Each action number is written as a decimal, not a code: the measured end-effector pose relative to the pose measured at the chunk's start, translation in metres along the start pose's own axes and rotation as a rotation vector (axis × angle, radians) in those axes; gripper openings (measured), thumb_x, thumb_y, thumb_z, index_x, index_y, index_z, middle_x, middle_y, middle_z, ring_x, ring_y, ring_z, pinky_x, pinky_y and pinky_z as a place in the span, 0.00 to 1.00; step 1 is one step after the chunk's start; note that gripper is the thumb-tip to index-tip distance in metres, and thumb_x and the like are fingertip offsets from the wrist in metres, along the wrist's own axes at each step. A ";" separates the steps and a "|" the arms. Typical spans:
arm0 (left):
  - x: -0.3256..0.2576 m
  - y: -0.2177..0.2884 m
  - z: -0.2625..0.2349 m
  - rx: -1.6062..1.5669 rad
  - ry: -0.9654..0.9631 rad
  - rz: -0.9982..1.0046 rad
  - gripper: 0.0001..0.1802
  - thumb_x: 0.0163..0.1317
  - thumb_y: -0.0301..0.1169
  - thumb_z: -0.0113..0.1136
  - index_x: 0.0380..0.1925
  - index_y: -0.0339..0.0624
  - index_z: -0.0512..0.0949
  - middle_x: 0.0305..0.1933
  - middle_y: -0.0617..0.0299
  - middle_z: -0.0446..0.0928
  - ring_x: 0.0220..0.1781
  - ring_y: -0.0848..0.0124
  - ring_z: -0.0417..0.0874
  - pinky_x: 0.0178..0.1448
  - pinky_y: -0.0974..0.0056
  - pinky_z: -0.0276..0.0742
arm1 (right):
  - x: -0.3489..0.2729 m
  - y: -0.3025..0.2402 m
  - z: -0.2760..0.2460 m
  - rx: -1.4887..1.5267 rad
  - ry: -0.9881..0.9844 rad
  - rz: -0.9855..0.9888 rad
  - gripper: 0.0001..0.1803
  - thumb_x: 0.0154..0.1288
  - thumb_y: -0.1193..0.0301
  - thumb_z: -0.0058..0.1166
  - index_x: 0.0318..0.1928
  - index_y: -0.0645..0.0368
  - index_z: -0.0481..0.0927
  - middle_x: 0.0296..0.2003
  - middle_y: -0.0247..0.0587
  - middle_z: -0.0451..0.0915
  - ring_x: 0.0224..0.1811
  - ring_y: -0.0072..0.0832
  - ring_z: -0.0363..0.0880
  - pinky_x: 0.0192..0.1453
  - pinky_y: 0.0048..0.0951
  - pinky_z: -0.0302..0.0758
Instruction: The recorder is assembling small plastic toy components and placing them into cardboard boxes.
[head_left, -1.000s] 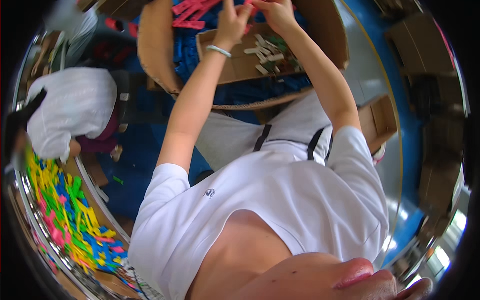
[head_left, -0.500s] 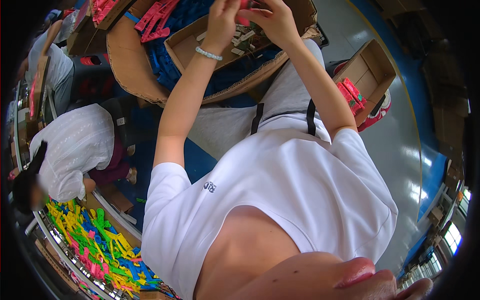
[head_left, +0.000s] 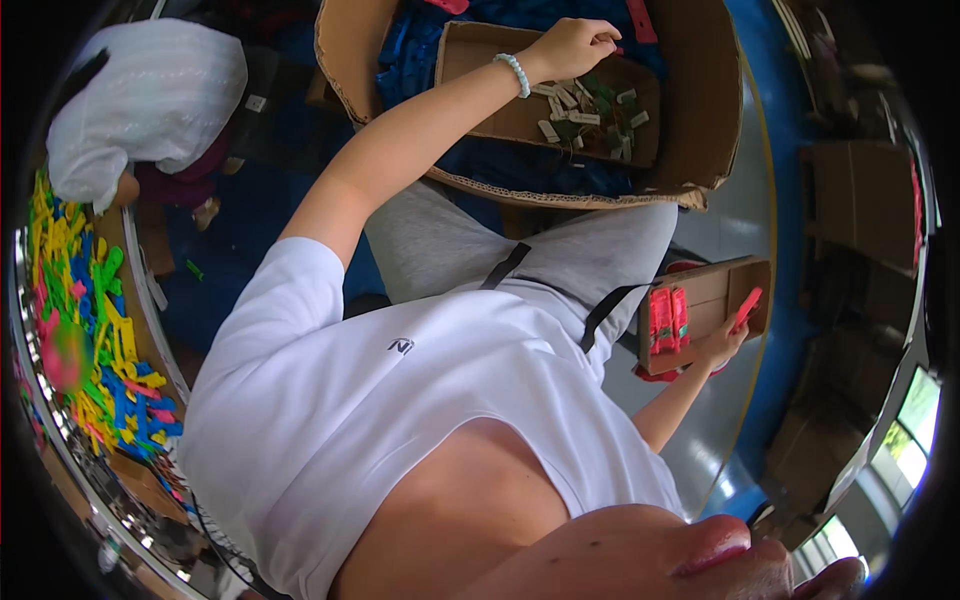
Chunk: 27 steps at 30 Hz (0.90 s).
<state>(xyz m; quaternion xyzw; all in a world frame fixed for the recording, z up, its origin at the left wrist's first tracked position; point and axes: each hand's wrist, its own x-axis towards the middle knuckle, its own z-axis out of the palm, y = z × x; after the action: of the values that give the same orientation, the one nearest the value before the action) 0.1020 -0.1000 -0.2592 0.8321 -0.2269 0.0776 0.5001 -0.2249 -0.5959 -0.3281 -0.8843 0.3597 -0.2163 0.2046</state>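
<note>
My left hand, with a pale beaded bracelet at the wrist, is over an inner cardboard tray set inside a large carton. Its fingers are curled together, and what they hold, if anything, is hidden. Beneath it lie small white pieces with green parts and thin wires. Off to the right, my right hand grips a slim red plastic piece at the side of a small cardboard box. Several similar red pieces stand side by side within that box.
The large carton stands before my lap, with blue pieces around the tray. At left, a person in a white top sits near a long bin of yellow, green, blue and pink plastic parts. Stacked cartons line the right.
Both hands were together over the carton, holding something red. My right hand has moved down and right to the small box with a red piece; my left stays over the tray. The view has turned.
</note>
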 end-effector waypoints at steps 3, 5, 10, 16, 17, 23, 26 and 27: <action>0.036 -0.050 -0.023 0.198 0.074 -0.134 0.15 0.63 0.34 0.56 0.47 0.39 0.80 0.43 0.52 0.85 0.48 0.60 0.85 0.55 0.60 0.79 | 0.007 0.097 -0.001 -0.388 0.030 -0.205 0.19 0.55 0.70 0.61 0.49 0.58 0.81 0.46 0.51 0.82 0.48 0.47 0.79 0.54 0.44 0.73; 0.038 -0.094 -0.044 0.292 0.136 -0.214 0.15 0.61 0.34 0.56 0.45 0.40 0.82 0.44 0.51 0.84 0.48 0.57 0.85 0.56 0.58 0.78 | 0.005 0.111 0.016 -0.415 -0.212 -0.161 0.22 0.49 0.74 0.62 0.49 0.58 0.81 0.47 0.52 0.81 0.51 0.50 0.78 0.57 0.46 0.72; 0.035 -0.161 -0.076 0.413 0.221 -0.423 0.16 0.54 0.32 0.54 0.42 0.47 0.84 0.45 0.49 0.83 0.51 0.53 0.83 0.56 0.52 0.77 | 0.004 0.100 0.029 -0.119 -0.374 -0.108 0.23 0.51 0.73 0.61 0.52 0.59 0.80 0.50 0.52 0.80 0.53 0.49 0.77 0.59 0.45 0.71; 0.020 -0.197 -0.120 0.637 0.348 -0.466 0.15 0.54 0.27 0.53 0.40 0.44 0.84 0.44 0.51 0.84 0.51 0.56 0.83 0.55 0.54 0.77 | 0.008 0.111 0.021 -0.320 -0.587 -0.225 0.21 0.58 0.62 0.58 0.53 0.50 0.82 0.51 0.37 0.82 0.62 0.42 0.72 0.71 0.52 0.57; 0.012 -0.205 -0.131 0.651 0.349 -0.478 0.15 0.54 0.27 0.53 0.40 0.44 0.84 0.44 0.51 0.84 0.51 0.56 0.83 0.55 0.54 0.77 | 0.004 0.105 0.028 -0.314 -0.603 -0.232 0.21 0.58 0.62 0.58 0.53 0.50 0.82 0.51 0.37 0.82 0.62 0.42 0.72 0.71 0.52 0.57; 0.020 -0.207 -0.098 0.684 -0.210 -0.563 0.20 0.57 0.31 0.56 0.50 0.52 0.82 0.51 0.53 0.81 0.53 0.58 0.79 0.62 0.53 0.70 | -0.019 0.099 -0.006 -0.577 -0.551 -0.085 0.20 0.58 0.64 0.58 0.53 0.45 0.82 0.55 0.36 0.81 0.61 0.42 0.73 0.63 0.83 0.44; 0.017 -0.251 -0.101 0.636 -0.069 -0.687 0.20 0.59 0.34 0.57 0.53 0.47 0.80 0.52 0.50 0.80 0.53 0.55 0.80 0.61 0.53 0.72 | 0.010 0.065 0.002 -0.581 -0.425 -0.025 0.21 0.59 0.63 0.58 0.54 0.48 0.81 0.53 0.37 0.81 0.61 0.41 0.74 0.65 0.69 0.56; 0.014 -0.273 -0.116 0.624 0.023 -0.758 0.21 0.60 0.35 0.57 0.54 0.45 0.79 0.53 0.49 0.80 0.54 0.54 0.80 0.61 0.54 0.73 | 0.024 0.052 0.012 -0.549 -0.376 -0.098 0.20 0.60 0.63 0.58 0.54 0.49 0.81 0.52 0.38 0.82 0.59 0.41 0.75 0.65 0.61 0.61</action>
<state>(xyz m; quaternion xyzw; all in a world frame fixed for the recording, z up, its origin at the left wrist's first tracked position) 0.2496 0.1050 -0.4154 0.9653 0.1314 -0.0363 0.2225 -0.2313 -0.6451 -0.3589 -0.9471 0.3175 0.0463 0.0107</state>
